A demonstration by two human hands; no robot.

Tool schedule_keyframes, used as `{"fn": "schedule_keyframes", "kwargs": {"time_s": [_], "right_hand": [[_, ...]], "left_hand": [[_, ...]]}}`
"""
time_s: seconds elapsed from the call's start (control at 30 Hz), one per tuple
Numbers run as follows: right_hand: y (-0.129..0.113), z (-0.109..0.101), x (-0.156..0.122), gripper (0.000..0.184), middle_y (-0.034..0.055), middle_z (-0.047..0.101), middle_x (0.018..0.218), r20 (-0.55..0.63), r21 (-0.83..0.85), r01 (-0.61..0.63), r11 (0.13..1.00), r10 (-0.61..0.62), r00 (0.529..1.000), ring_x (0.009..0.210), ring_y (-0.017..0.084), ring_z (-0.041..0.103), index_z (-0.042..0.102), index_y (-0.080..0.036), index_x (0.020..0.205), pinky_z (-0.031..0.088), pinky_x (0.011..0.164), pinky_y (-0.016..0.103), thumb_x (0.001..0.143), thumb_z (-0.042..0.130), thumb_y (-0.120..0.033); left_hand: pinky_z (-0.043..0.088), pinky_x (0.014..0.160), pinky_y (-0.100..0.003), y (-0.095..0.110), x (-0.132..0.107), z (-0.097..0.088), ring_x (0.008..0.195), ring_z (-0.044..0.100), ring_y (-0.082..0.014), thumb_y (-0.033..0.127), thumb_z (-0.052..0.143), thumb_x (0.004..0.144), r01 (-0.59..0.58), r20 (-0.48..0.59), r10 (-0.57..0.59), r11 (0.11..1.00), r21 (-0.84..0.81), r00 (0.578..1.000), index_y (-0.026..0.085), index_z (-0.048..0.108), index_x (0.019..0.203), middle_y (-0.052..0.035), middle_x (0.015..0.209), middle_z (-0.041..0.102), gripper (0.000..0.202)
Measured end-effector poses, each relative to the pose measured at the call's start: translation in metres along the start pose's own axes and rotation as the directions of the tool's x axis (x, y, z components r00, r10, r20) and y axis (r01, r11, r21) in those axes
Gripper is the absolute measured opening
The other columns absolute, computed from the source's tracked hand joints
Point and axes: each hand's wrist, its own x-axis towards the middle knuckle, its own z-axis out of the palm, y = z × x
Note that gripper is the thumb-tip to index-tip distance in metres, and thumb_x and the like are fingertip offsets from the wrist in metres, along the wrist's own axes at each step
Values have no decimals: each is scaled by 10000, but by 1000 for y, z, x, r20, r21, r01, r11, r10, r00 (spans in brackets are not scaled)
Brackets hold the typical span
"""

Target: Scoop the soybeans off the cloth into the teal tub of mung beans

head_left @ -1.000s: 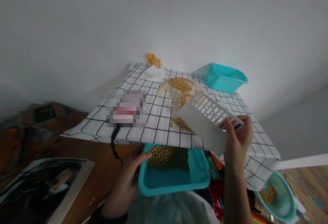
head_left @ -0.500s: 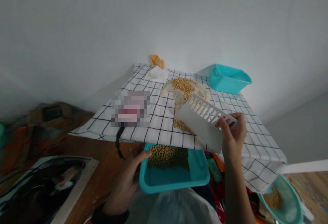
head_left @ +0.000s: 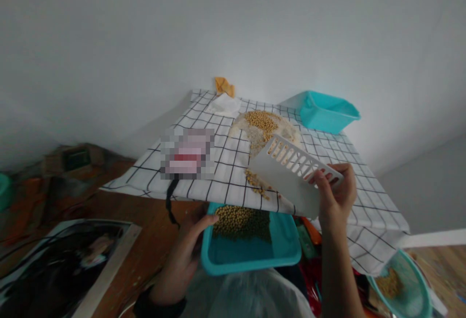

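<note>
Head view is showing the right hand (head_left: 337, 194) pinching one end of a white scoop (head_left: 291, 175). Its fingers are curling around the slotted edge, and its thumb is pressing on the near side. That scoop is tilting over the checked cloth (head_left: 225, 172), with its flat part sitting just above a small trail of beans (head_left: 257, 182) near the cloth's front edge.

Lower down, the left hand (head_left: 184, 255) is gripping the left rim of a blue tray (head_left: 284, 250). Its thumb is lying along the rim; the other fingers are hiding under the tray, so how tightly they are closing is hard to tell. This tray is sitting just under the cloth's front edge, and a heap of beans is resting in its far half.

Farther back on the cloth, a bigger pile (head_left: 264, 126) of beans and pale grains is lying behind the scoop. A blue tub (head_left: 325, 111) is standing at the far right corner. A white napkin (head_left: 225, 105) and a small orange scrap (head_left: 224, 86) are lying by the wall. At the bottom right, a round blue bowl (head_left: 400, 289) is holding a few beans.
</note>
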Motion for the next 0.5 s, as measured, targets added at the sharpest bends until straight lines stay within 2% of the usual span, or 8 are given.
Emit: {"fn": "schedule_keyframes", "kwargs": {"time_s": [0.13, 0.27, 0.4, 0.5], "right_hand": [[0, -2, -5, 220, -36, 549, 645, -8, 25, 0, 1000, 0, 1000, 566, 146, 483, 490, -241, 786, 389, 603, 309, 794, 679, -354], [2, -9, -13, 212, -28, 567, 650, -45, 19, 3, 1000, -2, 999, 599, 161, 529, 504, -237, 773, 384, 614, 309, 792, 689, -340], [2, -25, -21, 213, -26, 595, 639, -110, 11, -25, 1000, 26, 994, 587, 167, 551, 525, -233, 771, 381, 620, 313, 772, 720, -319], [-1, -38, -25, 221, -40, 598, 599, -107, 59, -51, 997, 57, 993, 564, 168, 560, 506, -233, 756, 388, 617, 313, 774, 715, -303]], "left_hand": [[610, 731, -414, -16, 3, 1, 972, 717, -323, 399, 591, 797, -32, -37, 33, 999, 29, 999, 296, 719, 1036, -83, 996, 779, 290], [609, 763, -404, -33, 2, 2, 1013, 703, -307, 410, 599, 793, -110, 16, 109, 993, 51, 994, 309, 723, 967, -75, 1062, 767, 236], [605, 764, -412, -38, 2, 4, 991, 702, -308, 417, 619, 785, -133, 46, 130, 989, 66, 991, 313, 730, 980, -87, 1024, 770, 247], [602, 769, -414, -42, 1, -1, 1008, 692, -322, 413, 679, 734, -199, 51, 194, 972, 123, 980, 312, 737, 957, -95, 1013, 769, 252]]}}
